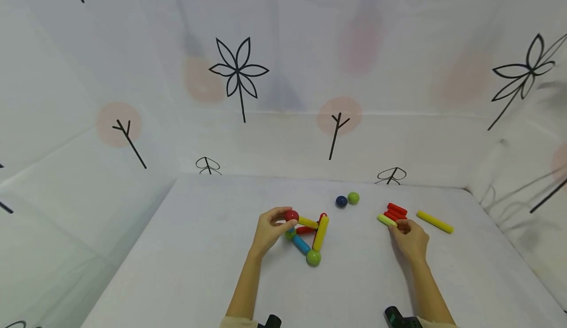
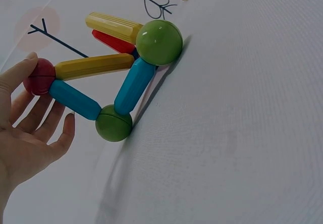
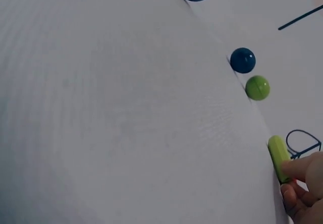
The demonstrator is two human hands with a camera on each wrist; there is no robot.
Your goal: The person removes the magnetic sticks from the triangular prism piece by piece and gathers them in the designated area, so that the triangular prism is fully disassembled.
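Observation:
My left hand (image 1: pixel 267 230) pinches a red ball (image 1: pixel 292 215) between thumb and fingers, at the left of a built frame of magnetic-looking rods and balls. From that ball run a yellow rod (image 2: pixel 96 66) and a blue rod (image 2: pixel 75 100). The blue rod meets a green ball (image 2: pixel 114 123) low down, and another blue rod (image 1: pixel 301 245) links it to a nearer green ball (image 1: pixel 313 257). A longer-looking yellow rod (image 1: pixel 321 233) and red rods form the right side. My right hand (image 1: pixel 412 242) pinches the near end of a light green rod (image 3: pixel 278 153).
Beside the light green rod lie several red rods (image 1: pixel 397 209), with a yellow rod (image 1: pixel 435 221) to their right. Farther back, a dark blue ball (image 1: pixel 341 201) and a green ball (image 1: pixel 353 198) sit together on the white tabletop (image 1: pixel 204 249). A patterned cloth wall (image 1: pixel 283 146) stands behind.

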